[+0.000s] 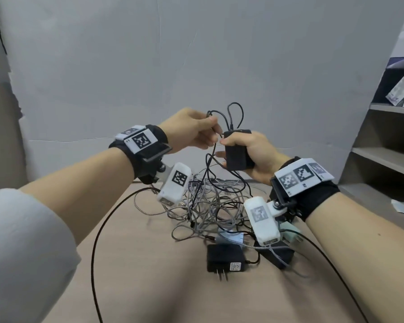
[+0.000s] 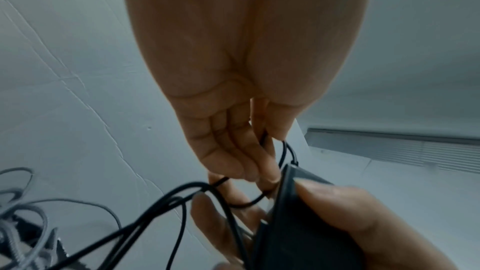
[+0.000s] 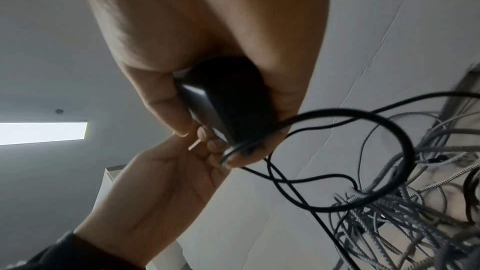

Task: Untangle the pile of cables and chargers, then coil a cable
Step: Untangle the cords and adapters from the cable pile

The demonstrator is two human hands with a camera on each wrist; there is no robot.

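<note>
While our right hand [image 1: 254, 157] gripped the black charger [image 1: 236, 151] above the pile [image 1: 208, 206], left fingers [image 1: 208, 136] pinched its thin cable [image 1: 236, 113]; feeding loops out slowly seemed smarter than yanking.

We see soft, even light in the head view; wrist views are dimmer, blurred, with a bright ceiling panel [image 3: 43, 133] glaring.

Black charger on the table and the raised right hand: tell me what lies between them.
In the head view, between the black charger and the right hand lies the tangled pile of grey braided cables, with thin black cable hanging into it.
</note>
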